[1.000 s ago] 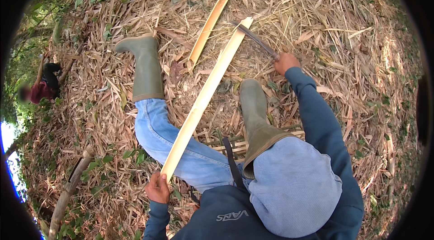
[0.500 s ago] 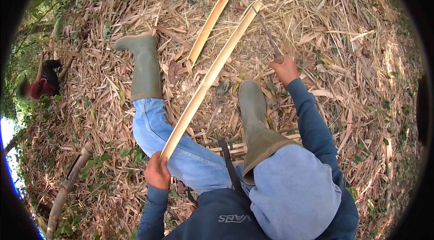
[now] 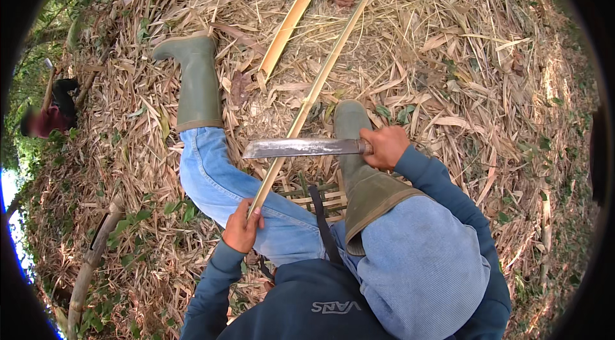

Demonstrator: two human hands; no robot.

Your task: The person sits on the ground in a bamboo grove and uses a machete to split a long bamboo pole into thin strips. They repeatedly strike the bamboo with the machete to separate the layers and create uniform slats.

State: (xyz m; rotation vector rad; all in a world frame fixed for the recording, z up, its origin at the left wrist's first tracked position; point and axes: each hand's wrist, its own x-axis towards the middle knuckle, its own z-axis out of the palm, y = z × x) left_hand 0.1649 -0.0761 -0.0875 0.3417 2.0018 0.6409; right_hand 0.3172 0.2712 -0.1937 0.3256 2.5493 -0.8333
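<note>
My left hand (image 3: 243,228) grips the near end of a long split bamboo strip (image 3: 328,66), which slants away from me to the upper right and is turned with its narrow edge up. In my right hand (image 3: 386,146) is the handle of a machete (image 3: 301,147). Its broad grey blade lies crosswise over the strip, pointing left; whether it touches the bamboo I cannot tell. Beyond the strip, a second split bamboo piece (image 3: 289,23) rests on the ground with its pale hollow side up.
My legs in green rubber boots (image 3: 196,84) frame the work. A woven slatted piece (image 3: 333,201) lies between them, beside a dark strap (image 3: 325,228). Dry leaves cover the ground. At left are a cut log (image 3: 93,263) and, farther off, another person (image 3: 51,116).
The machete has swung from the strip's far end back toward me and now lies across it. My left hand has moved slightly up and right, turning the strip onto its edge.
</note>
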